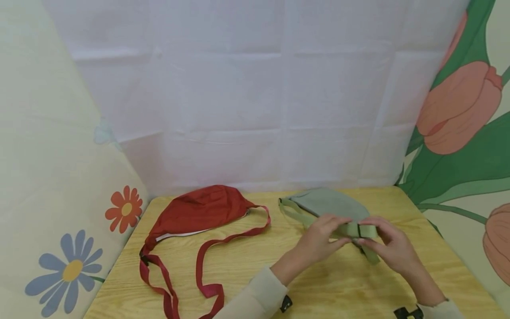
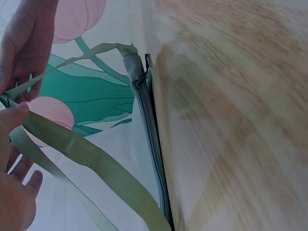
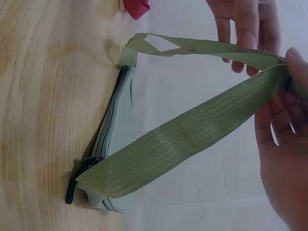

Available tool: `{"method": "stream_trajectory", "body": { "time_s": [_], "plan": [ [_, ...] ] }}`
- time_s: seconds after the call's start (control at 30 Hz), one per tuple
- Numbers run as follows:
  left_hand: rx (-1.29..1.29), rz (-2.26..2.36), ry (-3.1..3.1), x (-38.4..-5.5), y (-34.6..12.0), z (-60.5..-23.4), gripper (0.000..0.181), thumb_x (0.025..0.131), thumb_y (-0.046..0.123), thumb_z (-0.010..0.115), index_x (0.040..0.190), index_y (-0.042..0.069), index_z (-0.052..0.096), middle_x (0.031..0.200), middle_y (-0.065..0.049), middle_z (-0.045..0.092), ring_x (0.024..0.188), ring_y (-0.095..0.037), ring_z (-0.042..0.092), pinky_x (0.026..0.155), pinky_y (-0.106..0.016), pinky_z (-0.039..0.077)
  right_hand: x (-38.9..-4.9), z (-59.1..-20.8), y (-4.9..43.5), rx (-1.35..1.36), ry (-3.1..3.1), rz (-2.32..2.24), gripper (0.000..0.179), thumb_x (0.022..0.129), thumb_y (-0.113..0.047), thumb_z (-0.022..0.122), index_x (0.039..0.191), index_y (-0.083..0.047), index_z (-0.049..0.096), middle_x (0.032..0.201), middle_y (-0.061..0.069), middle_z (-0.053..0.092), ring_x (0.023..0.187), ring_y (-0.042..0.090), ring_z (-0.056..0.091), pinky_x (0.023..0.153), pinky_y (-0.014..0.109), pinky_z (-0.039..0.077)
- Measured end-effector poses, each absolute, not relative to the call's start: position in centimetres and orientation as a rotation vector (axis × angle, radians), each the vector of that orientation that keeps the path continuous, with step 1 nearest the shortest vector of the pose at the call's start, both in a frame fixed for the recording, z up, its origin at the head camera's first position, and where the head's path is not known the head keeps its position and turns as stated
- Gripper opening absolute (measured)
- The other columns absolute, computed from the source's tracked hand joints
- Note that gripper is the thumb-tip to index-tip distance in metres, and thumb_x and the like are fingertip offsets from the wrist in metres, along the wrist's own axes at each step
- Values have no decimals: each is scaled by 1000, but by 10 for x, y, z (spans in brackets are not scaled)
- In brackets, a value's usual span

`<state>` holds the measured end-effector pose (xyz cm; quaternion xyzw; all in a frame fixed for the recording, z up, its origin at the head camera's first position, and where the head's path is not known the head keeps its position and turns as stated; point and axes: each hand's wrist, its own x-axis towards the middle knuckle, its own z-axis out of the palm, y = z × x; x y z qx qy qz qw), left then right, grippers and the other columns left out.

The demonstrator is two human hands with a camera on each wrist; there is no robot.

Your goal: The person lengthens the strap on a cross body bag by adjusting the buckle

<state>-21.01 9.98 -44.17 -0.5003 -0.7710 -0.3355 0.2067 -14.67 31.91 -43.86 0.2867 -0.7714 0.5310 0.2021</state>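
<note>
A pale green waist bag (image 1: 328,201) lies at the back right of the table, its zip edge towards me. Above its front edge both hands hold up its green webbing strap (image 3: 178,139). My left hand (image 1: 316,241) pinches the strap between thumb and fingers, left of a dark buckle (image 1: 359,230). On the buckle's other side, my right hand (image 1: 392,248) pinches the strap the same way. The left wrist view shows the strap running in two lengths from the fingers down to the bag (image 2: 151,130). A black zip pull (image 3: 71,190) hangs at one end of the bag.
A red waist bag (image 1: 203,210) lies at the back left of the wooden table (image 1: 255,266). Its red strap (image 1: 201,261) loops forward to the front edge. A white cloth (image 1: 239,97) hangs behind, and flower-printed sheets stand at both sides.
</note>
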Motion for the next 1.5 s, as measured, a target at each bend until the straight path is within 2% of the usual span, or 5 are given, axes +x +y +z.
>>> {"method": "stream_trajectory", "body": {
  "time_s": [0.17,0.63,0.93,1.27,1.5],
  "plan": [
    [-1309,-913,-2281,-211,95,-447,45,92,24,77,132,10,62,126,-4,65,119,-17,60,102,-19,46,-146,-437,320,774,-2154,1473,44,77,26,70,117,10,62,117,-2,64,108,5,61,93,14,48],
    [-1406,-968,-2173,-213,93,-449,36,96,20,72,129,9,66,121,-3,71,115,-18,63,102,-22,47,-147,-437,319,808,-2108,1548,45,75,28,69,117,13,60,118,0,65,105,7,62,86,16,51],
    [-1472,-1080,-2275,-212,92,-445,38,102,25,62,136,8,61,128,-4,68,121,-15,60,102,-19,46,-145,-436,315,608,-2278,1390,44,78,15,77,119,4,66,116,-14,66,102,-2,61,76,16,52],
    [-1471,-1121,-2488,-212,94,-439,40,105,34,53,138,12,59,133,-2,65,121,-10,61,98,-17,47,-148,-439,317,717,-2204,1494,46,77,21,74,119,6,64,114,-7,67,98,3,63,76,17,53],
    [-1484,-1085,-2449,-214,94,-441,37,103,32,60,134,12,62,129,-2,67,119,-10,61,98,-16,46,-149,-439,316,772,-2174,1524,45,77,23,72,118,8,64,114,-3,67,99,4,63,78,17,53]
  ]
}}
